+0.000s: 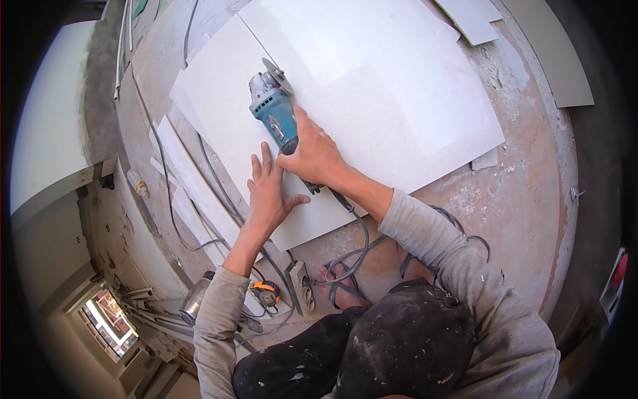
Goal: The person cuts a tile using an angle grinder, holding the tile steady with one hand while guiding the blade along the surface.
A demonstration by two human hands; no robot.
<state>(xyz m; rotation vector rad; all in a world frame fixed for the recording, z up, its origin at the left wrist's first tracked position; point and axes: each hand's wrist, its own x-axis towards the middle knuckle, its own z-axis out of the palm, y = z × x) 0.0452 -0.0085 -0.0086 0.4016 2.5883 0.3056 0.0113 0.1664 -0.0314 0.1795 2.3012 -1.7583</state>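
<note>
Head view of a person crouched on a dusty floor (531,199), cutting tile. Nearest the camera are the person's dark, paint-flecked trousers and sandalled feet. Just beyond them lie a multi-socket extension block (300,287), a small orange-and-black tape measure (266,292) and a tangle of grey cable.

Both grey-sleeved forearms reach forward over the near edge of a large pale tile (372,100) lying flat on the floor. The left hand (267,193) is released, spread palm-down with fingers extended, pressing the tile near its front edge and gripping nothing. The right hand (314,154) is clenched around the rear body of a teal angle grinder (274,110), whose cable trails back from the handle towards the socket block. The grinder rests on the left portion of the tile, its disc (278,74) at the far end, standing on a thin dark line that runs away across the tile surface.

The step in hand appears to be a straight cut along that line, with the left hand steadying the work. The next move would call for a steady forward feed along the line and continued downward pressure, with the left fingers kept well clear of the disc.

Narrow offcut strips (193,186) lie left of the tile; further tile pieces (475,20) lie at the far right.
</note>
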